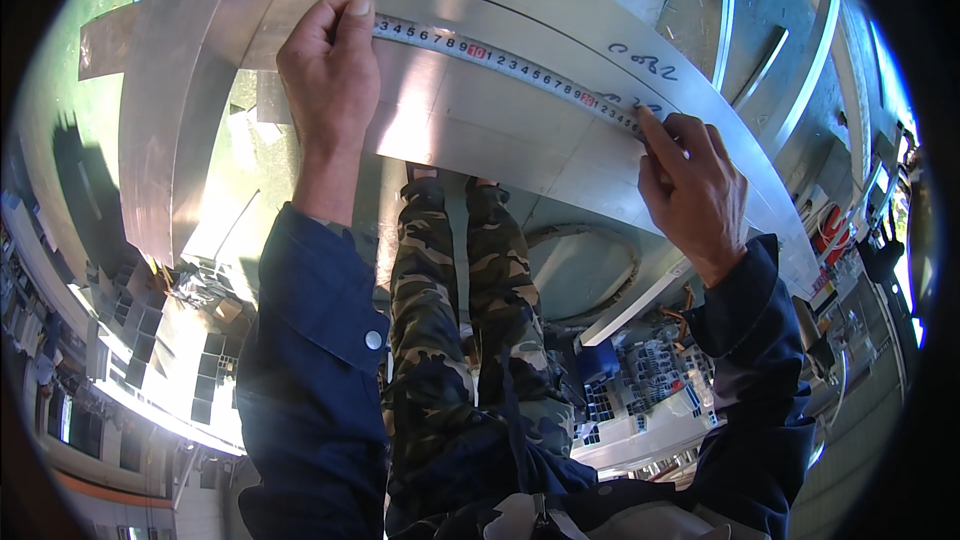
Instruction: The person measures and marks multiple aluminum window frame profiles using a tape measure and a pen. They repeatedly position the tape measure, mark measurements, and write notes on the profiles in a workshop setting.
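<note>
At ten o'clock our left hand [330, 65] presses the start of the tape measure [505, 65] flat onto the metal sheet [480, 130], fingers closed over its end. The tape runs towards two o'clock across the sheet. There our right hand [695, 190] pinches the tape, fingertip on it, beside blue handwriting [645, 60].

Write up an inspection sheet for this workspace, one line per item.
Surface: bare metal sheet, sunlit, with pen marks near its far edge.
Job's things: tape measure stretched flat across the sheet.
Clutter: cut profile pieces on the floor at lower right.
Grippers: left hand presses the tape's end down; right hand pins the tape with a fingertip.
Cables: hose loop on the floor under the sheet.
Surroundings: stacked metal sheets at left.
</note>
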`<state>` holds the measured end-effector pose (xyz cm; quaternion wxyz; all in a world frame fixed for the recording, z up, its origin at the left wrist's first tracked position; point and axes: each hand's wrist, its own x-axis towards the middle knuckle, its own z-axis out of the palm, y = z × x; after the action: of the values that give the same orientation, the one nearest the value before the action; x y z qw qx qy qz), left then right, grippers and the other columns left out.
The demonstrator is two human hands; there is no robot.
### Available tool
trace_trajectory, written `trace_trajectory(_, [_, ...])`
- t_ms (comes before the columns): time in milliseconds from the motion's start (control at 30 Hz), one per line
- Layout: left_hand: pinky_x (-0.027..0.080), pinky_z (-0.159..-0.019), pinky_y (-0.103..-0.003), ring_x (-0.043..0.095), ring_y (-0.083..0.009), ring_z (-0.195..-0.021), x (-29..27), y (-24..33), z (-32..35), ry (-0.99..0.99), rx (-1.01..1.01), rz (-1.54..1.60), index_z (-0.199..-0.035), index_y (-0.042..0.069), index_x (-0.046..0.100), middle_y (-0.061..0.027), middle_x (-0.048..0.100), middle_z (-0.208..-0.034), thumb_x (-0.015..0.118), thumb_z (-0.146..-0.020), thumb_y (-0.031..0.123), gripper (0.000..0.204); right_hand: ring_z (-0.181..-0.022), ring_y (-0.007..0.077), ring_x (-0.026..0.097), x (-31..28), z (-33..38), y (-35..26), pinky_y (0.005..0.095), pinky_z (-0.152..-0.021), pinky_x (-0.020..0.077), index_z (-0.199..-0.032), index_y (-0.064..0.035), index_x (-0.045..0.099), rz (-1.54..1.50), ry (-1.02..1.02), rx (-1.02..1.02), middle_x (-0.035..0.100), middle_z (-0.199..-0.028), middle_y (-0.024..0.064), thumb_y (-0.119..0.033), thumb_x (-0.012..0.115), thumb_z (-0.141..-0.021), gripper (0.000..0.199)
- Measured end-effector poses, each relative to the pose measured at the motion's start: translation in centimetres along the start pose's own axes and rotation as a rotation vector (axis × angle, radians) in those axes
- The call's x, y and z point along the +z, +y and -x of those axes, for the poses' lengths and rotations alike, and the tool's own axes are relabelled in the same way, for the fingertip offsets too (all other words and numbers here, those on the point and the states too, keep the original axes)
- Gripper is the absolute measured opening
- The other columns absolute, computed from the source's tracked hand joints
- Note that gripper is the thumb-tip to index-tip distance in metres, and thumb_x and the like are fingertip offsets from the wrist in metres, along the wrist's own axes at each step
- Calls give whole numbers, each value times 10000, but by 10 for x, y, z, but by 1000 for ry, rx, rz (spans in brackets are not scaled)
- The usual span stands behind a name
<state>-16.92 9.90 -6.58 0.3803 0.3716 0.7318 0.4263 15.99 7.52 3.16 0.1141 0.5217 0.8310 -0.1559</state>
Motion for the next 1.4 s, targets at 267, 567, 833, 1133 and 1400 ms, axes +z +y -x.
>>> trace_trajectory(267, [465, -744, -228, 570, -59, -811, -3, -1, 0, -16, -54, -9, -1083, -11, 746, 10, 690, -864, 690, -998, 216, 249, -963, 216, 659, 1, 1, 1, 340, -670, 614, -1259, -154, 723, 3, -4, -10, 660, -1067, 56, -147, 735, -895, 364])
trace_trajectory(567, [479, -834, -225, 594, -73, -899, -5, -1, 0, -33, -89, 27, -1112, -17, 743, -1, 708, -949, 701, -997, 207, 255, -969, 216, 663, 0, 0, -1, 343, -676, 621, -1267, -151, 719, 2, -17, -2, 663, -1066, 60, -149, 736, -897, 371])
trace_trajectory(833, [457, -618, -238, 555, -46, -683, 0, -3, -1, 36, -10, 31, -1036, 10, 765, 18, 682, -752, 690, -987, 217, 226, -952, 218, 664, 2, 1, 0, 347, -682, 623, -1254, -150, 728, 6, 11, -10, 663, -1063, 57, -146, 738, -894, 360])
trace_trajectory(1133, [443, -611, -234, 542, -44, -676, 0, -6, -3, 32, -35, 48, -1038, 5, 768, 27, 675, -748, 698, -982, 222, 235, -946, 212, 655, -1, -1, -1, 344, -683, 612, -1252, -151, 728, -12, -1, 7, 660, -1056, 56, -132, 744, -882, 371])
trace_trajectory(1400, [444, -610, -238, 537, -47, -665, 0, -4, -2, 42, -41, 29, -1038, 15, 773, 28, 672, -736, 696, -988, 233, 236, -959, 215, 659, -2, 0, 0, 344, -686, 619, -1246, -145, 731, -12, 4, -5, 657, -1054, 62, -132, 743, -887, 360])
